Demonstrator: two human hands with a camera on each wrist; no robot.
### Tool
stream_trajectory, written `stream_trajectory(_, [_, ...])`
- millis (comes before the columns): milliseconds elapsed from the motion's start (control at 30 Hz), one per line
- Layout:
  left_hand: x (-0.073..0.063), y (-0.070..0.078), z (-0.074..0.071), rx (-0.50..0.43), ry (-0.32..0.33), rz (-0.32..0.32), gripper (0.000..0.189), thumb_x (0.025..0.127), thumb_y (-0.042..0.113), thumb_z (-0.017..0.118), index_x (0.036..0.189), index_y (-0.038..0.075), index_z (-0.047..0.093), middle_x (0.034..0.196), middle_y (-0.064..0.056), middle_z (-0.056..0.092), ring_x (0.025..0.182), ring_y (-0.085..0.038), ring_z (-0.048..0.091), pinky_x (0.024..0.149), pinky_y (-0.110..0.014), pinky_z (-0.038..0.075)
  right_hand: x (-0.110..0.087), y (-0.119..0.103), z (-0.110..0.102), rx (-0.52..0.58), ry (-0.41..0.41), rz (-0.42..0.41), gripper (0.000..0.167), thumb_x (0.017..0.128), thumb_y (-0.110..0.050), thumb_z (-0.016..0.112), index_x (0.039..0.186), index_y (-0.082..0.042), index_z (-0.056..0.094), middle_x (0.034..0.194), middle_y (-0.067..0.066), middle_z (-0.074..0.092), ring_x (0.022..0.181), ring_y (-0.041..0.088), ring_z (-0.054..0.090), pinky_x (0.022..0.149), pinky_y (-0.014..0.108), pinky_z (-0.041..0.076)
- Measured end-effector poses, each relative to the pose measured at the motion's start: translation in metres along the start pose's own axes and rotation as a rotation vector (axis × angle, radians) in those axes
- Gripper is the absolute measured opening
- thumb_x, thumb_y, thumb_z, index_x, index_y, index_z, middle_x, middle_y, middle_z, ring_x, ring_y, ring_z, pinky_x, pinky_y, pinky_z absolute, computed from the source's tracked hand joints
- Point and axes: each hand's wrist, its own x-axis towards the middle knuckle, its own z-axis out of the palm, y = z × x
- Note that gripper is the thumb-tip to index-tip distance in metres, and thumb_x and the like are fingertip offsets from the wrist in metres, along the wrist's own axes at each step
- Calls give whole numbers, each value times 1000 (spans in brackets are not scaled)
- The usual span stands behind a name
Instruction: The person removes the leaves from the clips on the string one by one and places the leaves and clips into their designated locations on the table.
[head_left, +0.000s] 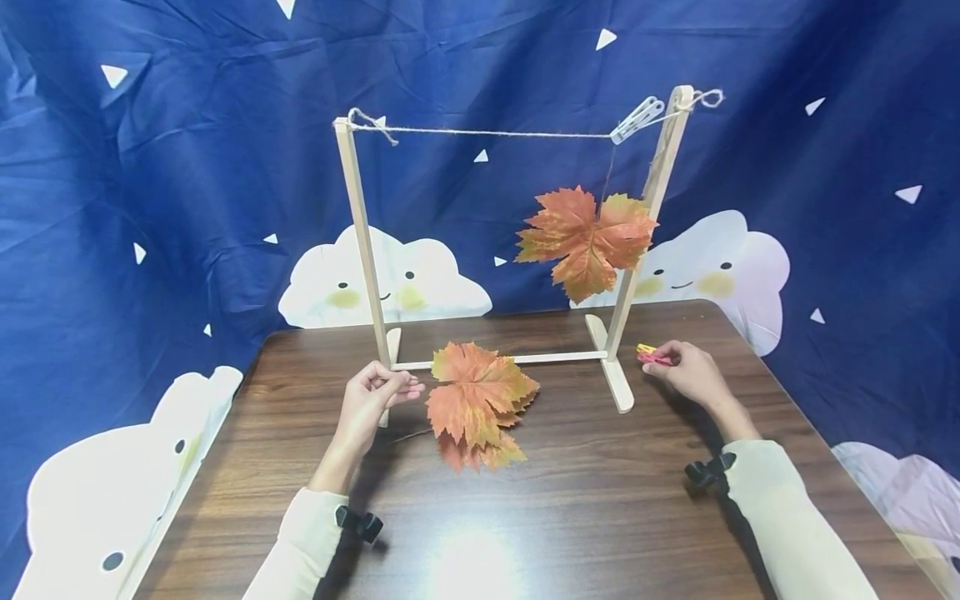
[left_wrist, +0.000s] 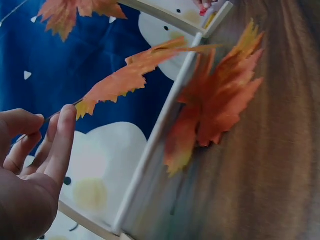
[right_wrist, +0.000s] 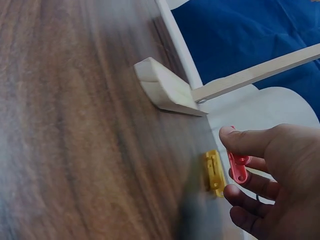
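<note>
My left hand (head_left: 367, 404) pinches the thin stem of an orange maple leaf (head_left: 472, 387), held up off the table. A second maple leaf (left_wrist: 217, 100) lies on the table beneath it, partly covered in the head view. Between thumb and fingertips my right hand (head_left: 688, 373) pinches a red clothespin (right_wrist: 238, 169). Close by on the table is a yellow clothespin (right_wrist: 214, 174). A third leaf (head_left: 588, 237) hangs by its stem from a white clothespin (head_left: 636, 121) on the string (head_left: 487, 132).
A wooden frame (head_left: 363, 233) stands towards the back of the brown table (head_left: 585, 500). Its string runs between two posts, and a low crossbar (head_left: 562, 358) joins their feet. Behind hangs a blue cloth (head_left: 465, 75) with clouds and white triangles.
</note>
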Motion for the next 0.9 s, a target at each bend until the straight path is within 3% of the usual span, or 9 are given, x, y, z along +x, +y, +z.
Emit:
stream_trajectory(300, [-4, -18, -6, -2, 36, -77, 21, 99, -9, 64, 85, 4, 54, 96, -22, 79, 85, -24, 82, 86, -41, 66, -2, -4, 5, -27, -28, 4, 40, 93, -31, 82, 111, 3, 70, 109, 28, 72, 100, 44, 66, 85, 56, 50])
stream_trajectory(433, [-5, -23, -7, 83, 73, -104, 16, 97, -10, 64, 89, 1, 56, 96, -24, 78, 80, -22, 81, 81, -37, 67, -1, -2, 7, -35, -30, 1, 40, 93, -31, 82, 111, 2, 71, 107, 26, 72, 98, 43, 66, 84, 56, 50])
stream_trajectory(533, [-6, -25, -8, 223, 90, -106, 9, 96, -9, 67, 97, -4, 59, 94, -24, 77, 75, -20, 79, 76, -34, 67, 0, -1, 9, -36, -29, -4, 39, 92, -30, 82, 111, 3, 71, 107, 27, 72, 99, 43, 66, 86, 58, 50])
stream_trajectory(667, [-7, -26, -10, 485, 84, -74, 15, 93, -4, 73, 106, -7, 66, 91, -20, 77, 70, -17, 76, 67, -28, 65, 1, 0, 10, -28, -28, -10, 39, 92, -26, 82, 112, 5, 70, 109, 30, 71, 101, 46, 66, 90, 62, 50])
stream_trajectory(767, [-8, -27, -12, 707, 65, -33, 16, 90, 1, 76, 106, -3, 73, 87, -13, 78, 66, -12, 72, 64, -23, 61, 2, 1, 10, -26, -25, -14, 39, 92, -25, 82, 112, 6, 70, 109, 31, 71, 103, 48, 66, 91, 63, 50])
stream_trajectory(900, [-8, -26, -13, 955, 26, 12, 9, 89, 9, 78, 97, 6, 79, 83, -5, 79, 68, -9, 65, 73, -29, 55, 2, 1, 13, -32, -25, -14, 38, 91, -25, 82, 112, 6, 71, 108, 28, 72, 100, 46, 67, 89, 61, 50])
